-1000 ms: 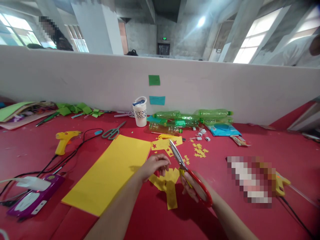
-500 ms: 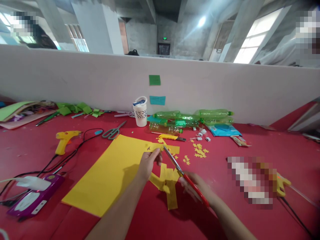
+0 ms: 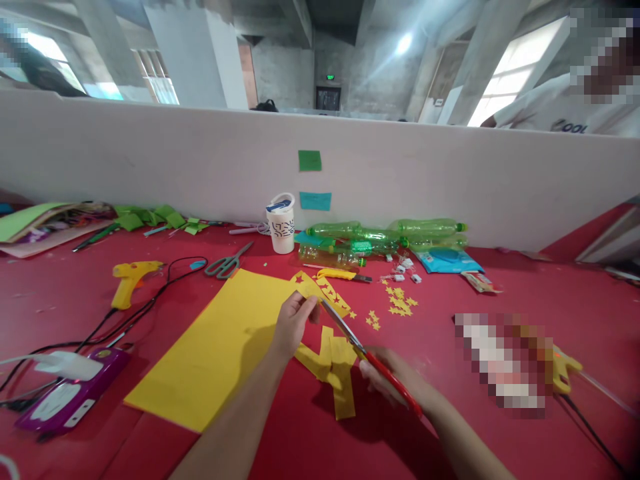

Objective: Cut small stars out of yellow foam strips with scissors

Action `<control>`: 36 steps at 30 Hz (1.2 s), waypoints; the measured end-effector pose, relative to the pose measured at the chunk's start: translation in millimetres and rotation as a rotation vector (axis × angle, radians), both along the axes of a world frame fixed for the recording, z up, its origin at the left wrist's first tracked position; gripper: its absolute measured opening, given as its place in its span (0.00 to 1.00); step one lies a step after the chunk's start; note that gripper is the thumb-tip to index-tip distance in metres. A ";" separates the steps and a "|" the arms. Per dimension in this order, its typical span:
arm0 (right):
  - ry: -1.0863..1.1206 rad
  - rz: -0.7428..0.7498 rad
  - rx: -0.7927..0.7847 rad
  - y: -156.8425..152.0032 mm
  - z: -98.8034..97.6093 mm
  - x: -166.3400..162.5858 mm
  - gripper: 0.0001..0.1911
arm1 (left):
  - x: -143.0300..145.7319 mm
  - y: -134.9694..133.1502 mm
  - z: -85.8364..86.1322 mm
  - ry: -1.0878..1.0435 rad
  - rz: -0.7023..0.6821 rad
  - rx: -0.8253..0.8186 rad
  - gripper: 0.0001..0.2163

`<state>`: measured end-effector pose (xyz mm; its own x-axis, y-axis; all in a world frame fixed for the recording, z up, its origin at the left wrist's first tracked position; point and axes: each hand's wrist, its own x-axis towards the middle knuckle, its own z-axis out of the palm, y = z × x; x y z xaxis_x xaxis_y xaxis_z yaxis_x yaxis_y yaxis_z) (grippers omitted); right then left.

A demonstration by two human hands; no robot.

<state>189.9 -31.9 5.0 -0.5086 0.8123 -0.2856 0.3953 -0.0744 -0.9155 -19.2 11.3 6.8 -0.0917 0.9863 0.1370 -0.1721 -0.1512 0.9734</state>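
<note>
My left hand [image 3: 291, 323] pinches a yellow paper strip [image 3: 320, 289] with star-shaped holes, lifted a little above the red table [image 3: 450, 320]. My right hand [image 3: 395, 377] grips red-handled scissors [image 3: 365, 353], whose blades point up-left and meet the strip just beside my left fingers. Below the hands lie yellow paper offcuts [image 3: 333, 370]. A large yellow sheet [image 3: 220, 347] lies flat to the left. Several small cut-out yellow stars [image 3: 397, 303] are scattered to the right of the strip.
A yellow glue gun [image 3: 129, 280] with a black cord, grey scissors [image 3: 227, 263], a white cup [image 3: 280, 223], green plastic bottles [image 3: 385, 237] and a yellow utility knife [image 3: 343, 274] lie behind. A purple device [image 3: 70, 397] sits at the left. Another glue gun [image 3: 565, 367] lies at the right. A white partition [image 3: 150, 160] bounds the table.
My left hand went forward from the offcuts and picked up the star-punched strip. The scissors tilted lower and their blades reached the strip.
</note>
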 end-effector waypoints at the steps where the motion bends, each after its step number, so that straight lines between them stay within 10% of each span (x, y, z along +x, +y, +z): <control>1: 0.000 0.003 -0.004 -0.2 1.1 0.1 0.19 | 0.1 -0.2 0.7 0.019 -0.004 0.003 0.08; 36: 0.007 0.001 -0.039 2.8 -4.5 2.1 0.20 | -4.3 2.3 -2.9 0.093 -0.029 -0.055 0.08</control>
